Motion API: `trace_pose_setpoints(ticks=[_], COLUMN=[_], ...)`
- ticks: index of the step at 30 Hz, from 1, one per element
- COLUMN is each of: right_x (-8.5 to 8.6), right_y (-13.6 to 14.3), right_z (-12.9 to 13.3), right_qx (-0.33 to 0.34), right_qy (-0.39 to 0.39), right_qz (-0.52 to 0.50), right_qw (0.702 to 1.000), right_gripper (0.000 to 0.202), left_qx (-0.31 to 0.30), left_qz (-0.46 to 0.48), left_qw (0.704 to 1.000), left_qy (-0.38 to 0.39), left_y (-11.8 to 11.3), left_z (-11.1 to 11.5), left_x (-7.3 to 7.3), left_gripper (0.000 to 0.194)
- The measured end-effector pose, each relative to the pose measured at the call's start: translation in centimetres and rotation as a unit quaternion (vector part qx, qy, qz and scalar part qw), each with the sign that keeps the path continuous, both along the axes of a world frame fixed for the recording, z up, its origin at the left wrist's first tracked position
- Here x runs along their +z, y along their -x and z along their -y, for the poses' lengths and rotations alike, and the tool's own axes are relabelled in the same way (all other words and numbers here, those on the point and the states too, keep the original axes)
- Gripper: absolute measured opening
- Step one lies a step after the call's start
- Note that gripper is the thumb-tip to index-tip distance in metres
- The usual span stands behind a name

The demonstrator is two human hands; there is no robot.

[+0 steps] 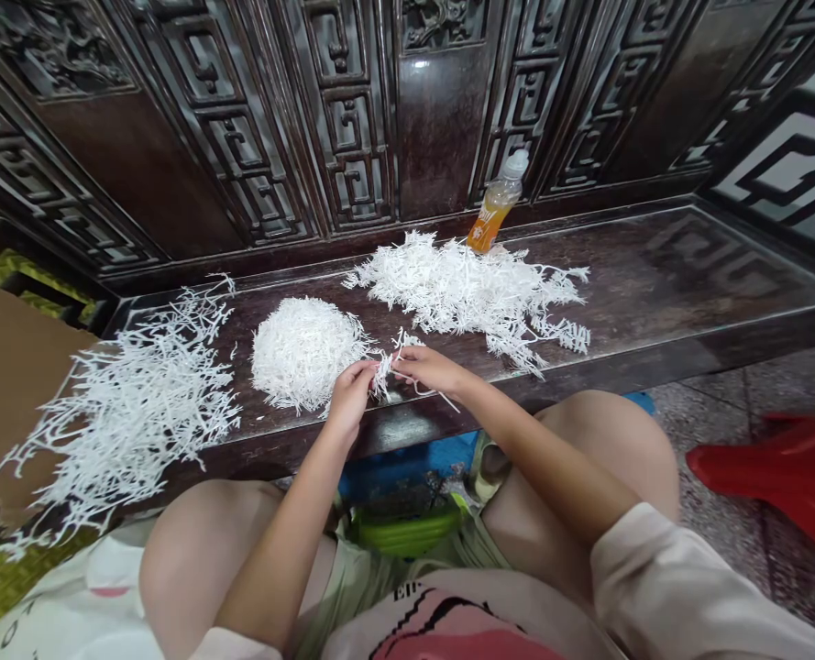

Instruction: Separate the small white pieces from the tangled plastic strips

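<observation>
My left hand and my right hand meet over the bench's front edge, both closed with fingertips pinched. Between them is a small white branched piece, seemingly plastic, with short side twigs; a thin bare stem sticks out below my right hand. Just left of my hands lies a rounded heap of short white bits. Behind my right hand spreads a pile of bushy white branched pieces. A heap of thinner, barer white stems lies at the far left. My fingers hide part of the held piece.
A dark wooden bench with a carved back bears the piles. A bottle with an orange label stands behind the right pile. Cardboard lies at the left. A red plastic stool stands at the right.
</observation>
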State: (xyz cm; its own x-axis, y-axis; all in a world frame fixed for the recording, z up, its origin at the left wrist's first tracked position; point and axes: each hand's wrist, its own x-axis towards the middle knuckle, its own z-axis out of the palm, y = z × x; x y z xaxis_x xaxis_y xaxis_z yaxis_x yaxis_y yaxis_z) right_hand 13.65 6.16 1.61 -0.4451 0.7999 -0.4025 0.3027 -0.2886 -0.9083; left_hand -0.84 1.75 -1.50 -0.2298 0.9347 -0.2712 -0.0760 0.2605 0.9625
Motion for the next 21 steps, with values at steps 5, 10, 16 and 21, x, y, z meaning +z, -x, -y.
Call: trace_pose_setpoints(ticks=[5, 10, 16, 21], right_x=[0.1, -0.6, -1.0, -0.7], right_y=[0.1, 0.3, 0.3, 0.1], right_z=[0.3, 0.2, 0.0, 0.1], right_qx=[-0.031, -0.038, -0.019, 0.019], right_qy=[0.006, -0.088, -0.167, -0.193], right_qz=[-0.080, -0.047, 0.006, 0.014], right_qw=[0.996, 0.994, 0.986, 0.981], right_gripper=[0.016, 0.009, 0.004, 0.010], left_qx=[0.003, -0.032, -0.012, -0.039], left_qz=[-0.116, -0.308, -0.477, -0.557], left_qw=[0.993, 0.941, 0.856, 0.807], left_qy=[-0.024, -0.139, -0.200, -0.192], left_y=[0.0, -1.0, -2.1, -2.6], left_z=[0.0, 1.3, 2.5, 2.9], left_x=[0.1, 1.4, 1.9, 2.2], left_gripper=[0.023, 0.026, 0.032, 0.029])
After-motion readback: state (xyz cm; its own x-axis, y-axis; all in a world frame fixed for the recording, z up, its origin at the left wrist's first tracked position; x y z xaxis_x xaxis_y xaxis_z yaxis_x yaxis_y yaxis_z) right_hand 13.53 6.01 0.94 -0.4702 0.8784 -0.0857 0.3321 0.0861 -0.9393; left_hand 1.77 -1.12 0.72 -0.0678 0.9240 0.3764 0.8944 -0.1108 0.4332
